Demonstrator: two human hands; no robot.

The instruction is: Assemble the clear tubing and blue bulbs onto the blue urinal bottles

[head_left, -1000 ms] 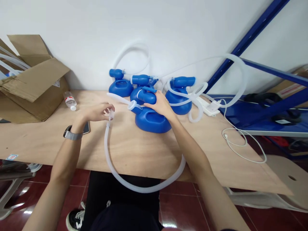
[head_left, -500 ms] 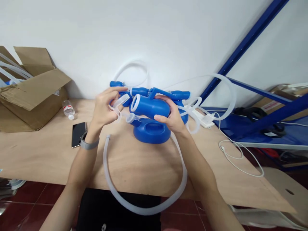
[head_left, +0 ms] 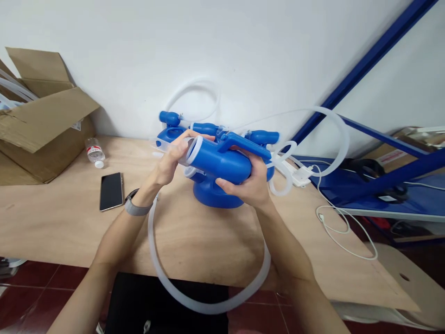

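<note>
My right hand [head_left: 247,184] grips a blue plastic funnel-shaped piece with a handle [head_left: 222,160], held above a blue plastic jug [head_left: 215,195] on the wooden table [head_left: 194,232]. My left hand [head_left: 174,160] is closed at the piece's white-rimmed mouth, pressing a translucent cap [head_left: 186,155] onto it. A translucent corrugated hose [head_left: 181,290] loops from the jug down past the table's front edge and back up toward my left wrist.
More blue jugs [head_left: 170,127] with hoses stand against the wall behind. A phone [head_left: 111,190] and a small water bottle [head_left: 93,151] lie to the left, beside an open cardboard box [head_left: 41,130]. A white power strip [head_left: 299,174] and cable [head_left: 344,232] lie right, by a blue rack [head_left: 382,139].
My right hand lifted the blue funnel piece off the jug. My left hand let go of the hose end, picked up the translucent cap and brought it to the piece's mouth.
</note>
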